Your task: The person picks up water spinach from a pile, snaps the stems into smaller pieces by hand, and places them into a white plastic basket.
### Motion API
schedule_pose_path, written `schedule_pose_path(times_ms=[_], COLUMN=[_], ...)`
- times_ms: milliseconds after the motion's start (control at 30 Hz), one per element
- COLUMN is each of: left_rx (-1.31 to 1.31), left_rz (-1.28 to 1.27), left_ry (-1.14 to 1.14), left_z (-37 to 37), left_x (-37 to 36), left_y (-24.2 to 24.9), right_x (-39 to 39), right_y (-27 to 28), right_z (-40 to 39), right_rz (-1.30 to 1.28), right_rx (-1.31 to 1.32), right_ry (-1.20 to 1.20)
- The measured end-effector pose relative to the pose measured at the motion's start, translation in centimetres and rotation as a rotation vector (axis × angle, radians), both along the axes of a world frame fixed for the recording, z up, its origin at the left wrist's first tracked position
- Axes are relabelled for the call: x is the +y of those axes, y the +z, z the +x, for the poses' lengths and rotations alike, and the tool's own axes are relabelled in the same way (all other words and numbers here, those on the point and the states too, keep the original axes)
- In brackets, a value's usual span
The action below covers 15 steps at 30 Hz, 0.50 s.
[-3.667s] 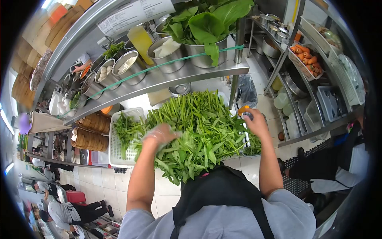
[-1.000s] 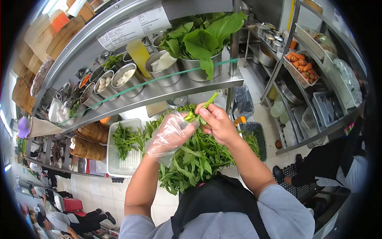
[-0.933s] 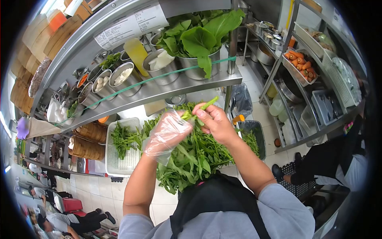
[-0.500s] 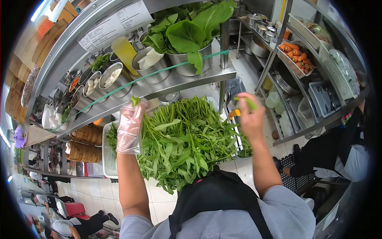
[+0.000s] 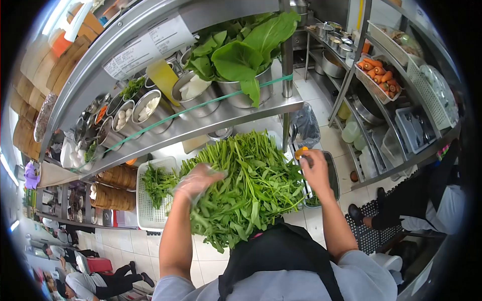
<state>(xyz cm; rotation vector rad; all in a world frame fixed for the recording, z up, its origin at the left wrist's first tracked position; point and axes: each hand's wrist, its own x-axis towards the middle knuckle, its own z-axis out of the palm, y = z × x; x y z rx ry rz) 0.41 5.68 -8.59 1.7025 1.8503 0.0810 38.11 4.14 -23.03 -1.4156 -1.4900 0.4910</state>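
Down came my left hand (image 5: 195,181) over the central water spinach (image 5: 251,185); my right hand (image 5: 316,173) is apart, beside an orange handle (image 5: 300,153). I can't tell either's grip.

Two hands belong to the wearer: one gloved left hand (image 5: 201,179) and one bare right hand (image 5: 316,173). There is one heap of leafy green stems (image 5: 246,183), one white basket (image 5: 150,218) to its left, two stacks of small bamboo steamers (image 5: 114,196), one tall yellow container (image 5: 161,79), one pot of broad leaves (image 5: 266,95) and one basket of carrots (image 5: 370,89), too overlapped to number. One co-worker (image 5: 424,205) stands at the right.
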Motion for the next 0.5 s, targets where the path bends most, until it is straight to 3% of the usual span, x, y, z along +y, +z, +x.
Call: schedule_pose_path(times_ms=[100,200,267,367,433,500], left_rx=[0.08,-0.112,-0.101,-0.178,-0.124,-0.193], left_rz=[-0.144,0.082,0.066,0.079,-0.06,-0.026], left_ry=[0.056,-0.031,-0.006,0.019,0.018,0.009], left_z=[1.4,-1.3,-1.1,-0.6,0.1,0.6], left_x=[-1.9,-3.0,-3.7,-4.7,-4.9,-5.2], left_y=[7.0,5.1,6.1,7.5,9.0,11.3], right_x=[0.0,0.9,1.9,2.3,2.4,2.6], right_y=[4.7,6.5,7.3,9.6,10.7,12.3], right_z=[-5.3,-10.1,-12.9,-15.6,-16.5,-16.8], right_rz=[-0.059,-0.183,-0.256,-0.528,-0.512,-0.471], right_rx=[0.199,0.339,0.297,0.632,0.762,0.91], right_ry=[0.229,0.492,0.587,0.837,0.877,0.909])
